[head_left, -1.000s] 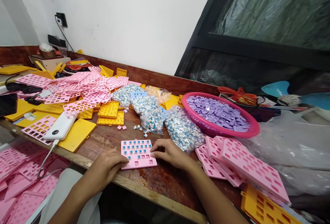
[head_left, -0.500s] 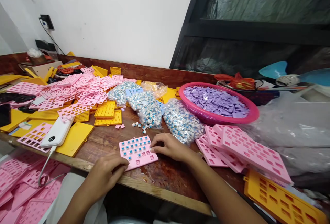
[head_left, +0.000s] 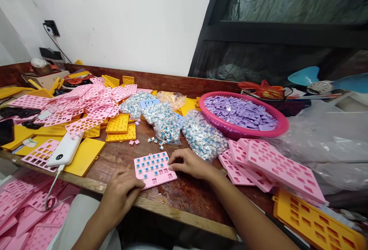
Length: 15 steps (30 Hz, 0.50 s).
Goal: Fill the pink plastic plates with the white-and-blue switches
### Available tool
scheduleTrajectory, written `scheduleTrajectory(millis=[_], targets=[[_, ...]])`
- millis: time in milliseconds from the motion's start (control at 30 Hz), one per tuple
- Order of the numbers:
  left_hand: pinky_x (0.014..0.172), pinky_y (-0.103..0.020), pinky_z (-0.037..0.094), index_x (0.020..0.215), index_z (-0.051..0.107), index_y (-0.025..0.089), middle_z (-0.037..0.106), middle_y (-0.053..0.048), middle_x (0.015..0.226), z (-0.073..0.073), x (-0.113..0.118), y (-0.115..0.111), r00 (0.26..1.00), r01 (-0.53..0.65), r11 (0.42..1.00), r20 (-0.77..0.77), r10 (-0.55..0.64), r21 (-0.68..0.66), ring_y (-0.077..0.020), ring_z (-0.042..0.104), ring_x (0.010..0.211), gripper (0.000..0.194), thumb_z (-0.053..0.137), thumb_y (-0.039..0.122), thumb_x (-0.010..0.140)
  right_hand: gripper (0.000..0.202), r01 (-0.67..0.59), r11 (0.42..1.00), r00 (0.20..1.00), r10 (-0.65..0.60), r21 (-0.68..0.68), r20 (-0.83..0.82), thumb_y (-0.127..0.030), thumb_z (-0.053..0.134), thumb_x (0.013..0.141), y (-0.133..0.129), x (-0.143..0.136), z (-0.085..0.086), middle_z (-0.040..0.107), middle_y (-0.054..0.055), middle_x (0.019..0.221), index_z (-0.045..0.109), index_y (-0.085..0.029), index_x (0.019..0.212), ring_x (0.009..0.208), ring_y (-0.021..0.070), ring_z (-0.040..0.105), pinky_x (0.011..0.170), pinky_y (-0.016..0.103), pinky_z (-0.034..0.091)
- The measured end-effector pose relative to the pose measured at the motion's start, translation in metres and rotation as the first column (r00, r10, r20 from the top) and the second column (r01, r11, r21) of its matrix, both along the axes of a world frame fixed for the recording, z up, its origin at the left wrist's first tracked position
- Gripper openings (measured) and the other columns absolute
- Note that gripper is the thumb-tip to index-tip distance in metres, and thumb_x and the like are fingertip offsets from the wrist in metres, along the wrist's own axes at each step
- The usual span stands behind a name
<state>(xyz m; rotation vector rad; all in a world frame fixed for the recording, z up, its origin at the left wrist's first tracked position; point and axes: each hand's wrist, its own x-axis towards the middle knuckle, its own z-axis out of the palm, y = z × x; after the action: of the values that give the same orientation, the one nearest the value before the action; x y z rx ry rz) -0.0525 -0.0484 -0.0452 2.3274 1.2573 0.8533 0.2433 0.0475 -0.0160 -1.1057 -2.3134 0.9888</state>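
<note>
A pink keyboard plate lies flat near the table's front edge. Blue-and-white key switches fill most of its openings, while several sockets at the lower right are bare. My left hand grips the plate's lower left corner, its thumb and fingers closed there. At the plate's right side my right hand has thumb and forefinger pinched together; whatever is between the tips is hidden. A few loose switches lie behind the plate, in front of clear bags of switches.
A magenta basket of purple pieces stands at back right. Pink plates and a yellow case lie at right. On the left are piled pink plates, yellow cases and a white power bank with a cable.
The view has shifted slightly. Both hands stay at the plate in nearly the same pose, and the plate's filled sockets look the same.
</note>
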Motion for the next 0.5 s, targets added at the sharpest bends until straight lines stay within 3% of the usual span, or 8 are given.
scheduleTrajectory(millis=[133, 233, 367, 433, 500], targets=[[0.089, -0.040, 0.045, 0.095, 0.071, 0.023, 0.076, -0.004, 0.093, -0.012, 0.002, -0.006, 0.997, -0.040, 0.999, 0.070, 0.038, 0.037, -0.0200, 0.068, 0.088, 0.017, 0.055, 0.021, 0.098, 0.019, 0.002, 1.000, 1.000, -0.002, -0.019, -0.025, -0.037, 0.076, 0.083, 0.001, -0.001, -0.002, 0.078, 0.004, 0.091, 0.079, -0.020, 0.091, 0.084, 0.0207, 0.071, 0.078, 0.029, 0.051], [0.089, -0.039, 0.047, 0.101, 0.071, 0.024, 0.075, -0.005, 0.099, -0.012, 0.003, -0.011, 0.993, -0.092, 0.996, 0.080, 0.091, 0.006, -0.0216, 0.067, 0.095, 0.015, 0.056, 0.027, 0.098, 0.017, 0.004, 1.000, 1.000, -0.004, 0.003, -0.023, -0.035, 0.076, 0.083, 0.001, 0.000, -0.002, 0.078, 0.004, 0.090, 0.079, -0.019, 0.090, 0.083, 0.0203, 0.071, 0.078, 0.029, 0.051], [0.088, -0.037, 0.049, 0.102, 0.071, 0.024, 0.073, -0.006, 0.103, 0.016, 0.003, 0.004, 0.996, -0.084, 0.996, 0.036, 0.085, -0.025, -0.0228, 0.065, 0.100, 0.016, 0.061, 0.034, 0.095, 0.014, -0.026, 0.998, 1.000, 0.026, 0.055, -0.005, -0.031, 0.075, 0.084, 0.000, 0.001, 0.000, 0.077, 0.004, 0.091, 0.079, -0.019, 0.091, 0.083, 0.0195, 0.070, 0.077, 0.028, 0.051], [0.089, -0.036, 0.050, 0.099, 0.071, 0.022, 0.072, -0.007, 0.104, 0.035, 0.006, 0.029, 0.996, -0.087, 0.996, 0.007, 0.087, 0.022, -0.0226, 0.065, 0.101, 0.019, 0.056, 0.034, 0.098, 0.014, -0.022, 0.993, 1.000, 0.024, 0.112, -0.019, -0.031, 0.074, 0.085, -0.001, 0.000, 0.000, 0.076, 0.004, 0.092, 0.078, -0.019, 0.091, 0.084, 0.0193, 0.069, 0.078, 0.028, 0.051], [0.090, -0.037, 0.050, 0.104, 0.072, 0.021, 0.072, -0.008, 0.106, 0.049, 0.013, 0.064, 0.994, -0.087, 0.992, -0.057, 0.093, 0.094, -0.0228, 0.065, 0.101, 0.020, 0.055, 0.029, 0.097, 0.015, 0.060, 0.976, 0.997, -0.048, 0.209, -0.062, -0.031, 0.070, 0.088, 0.000, -0.003, -0.003, 0.074, 0.006, 0.096, 0.077, -0.020, 0.095, 0.088, 0.0198, 0.068, 0.081, 0.030, 0.051]])
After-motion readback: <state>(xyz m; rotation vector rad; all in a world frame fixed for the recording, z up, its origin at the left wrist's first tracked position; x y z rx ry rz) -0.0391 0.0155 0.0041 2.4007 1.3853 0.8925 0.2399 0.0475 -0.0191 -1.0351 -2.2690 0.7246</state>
